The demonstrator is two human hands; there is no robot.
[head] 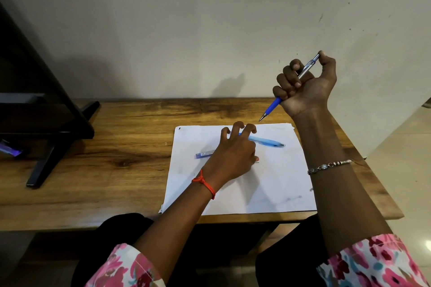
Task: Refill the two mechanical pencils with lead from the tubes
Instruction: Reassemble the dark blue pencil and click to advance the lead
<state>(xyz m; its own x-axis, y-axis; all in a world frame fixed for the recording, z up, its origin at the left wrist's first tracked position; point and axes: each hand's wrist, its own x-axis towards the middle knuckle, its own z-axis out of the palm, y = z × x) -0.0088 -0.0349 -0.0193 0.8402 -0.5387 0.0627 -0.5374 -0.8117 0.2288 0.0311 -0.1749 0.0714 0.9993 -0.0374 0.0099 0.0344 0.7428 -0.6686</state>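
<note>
Right hand (307, 86): raised above the far right of the counter (105, 158), palm side toward the camera, fingers curled fully round 1 mechanical pencil (275, 103), thumb tip on its top cap.
Pencil, item 1: silver metal upper barrel with clip, blue grip section, metal cone tip. Held slanted, tip pointing down and left, in the air above the far edge of the paper (279, 182).
Left hand (233, 154): resting on the paper, 3 fingers arched with tips down. Thumb and forefinger appear to pinch a thin dark lead (257, 162), of which only a short end shows beside the thumb.
Pencil, item 2 (268, 141): pale blue translucent barrel, lying flat on the paper, tip to the right, its rear part under the left fingers.
Lead tube (205, 153): 1 visible, violet-blue with a white label, flat on the paper, right end hidden behind the left hand.
Paper: 1 white sheet on a wooden counter.
Also: red thread (205, 183) on the left wrist, beaded bracelet (328, 165) on the right forearm, black stand (58, 109) at the left.
</note>
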